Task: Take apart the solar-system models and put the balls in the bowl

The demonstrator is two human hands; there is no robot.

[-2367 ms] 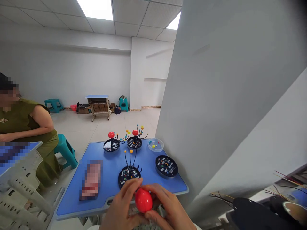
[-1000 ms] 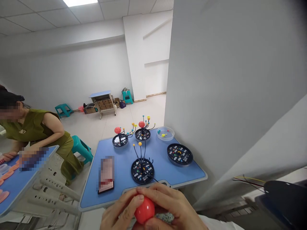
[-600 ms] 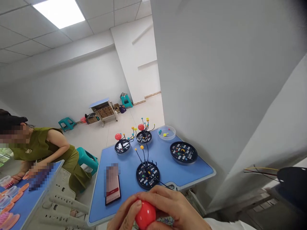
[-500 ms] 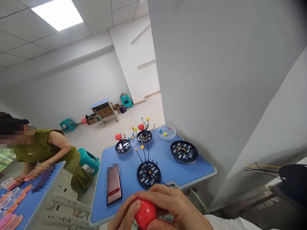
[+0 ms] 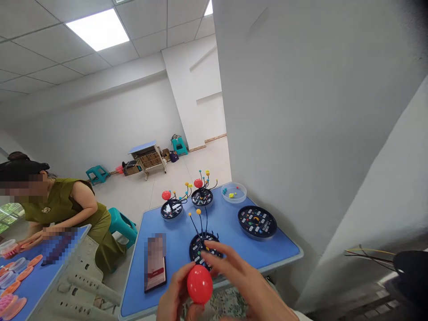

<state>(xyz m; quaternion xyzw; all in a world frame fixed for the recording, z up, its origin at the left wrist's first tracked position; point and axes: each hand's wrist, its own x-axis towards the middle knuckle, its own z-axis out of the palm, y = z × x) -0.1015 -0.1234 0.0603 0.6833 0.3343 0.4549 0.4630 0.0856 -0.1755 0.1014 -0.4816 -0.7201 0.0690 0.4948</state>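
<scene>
A shiny red plastic ball is in the grip of my left hand, low in the view and in front of the table's near edge. My right hand is beside the ball, its fingers spread and reaching forward over a round black planet-model base. Thin black rods stand up from that base, and two of them carry small orange balls. The right fingers cover part of the base, so I cannot tell whether they touch it.
On the blue table lie a phone, two models with red balls, another black disc base and a clear dish of small coloured pieces. A grey wall borders the right side. Another person sits at the left table.
My right hand has let go of the red ball and moved forward with its fingers opened. The left hand keeps the ball. The view has tilted up slightly.
</scene>
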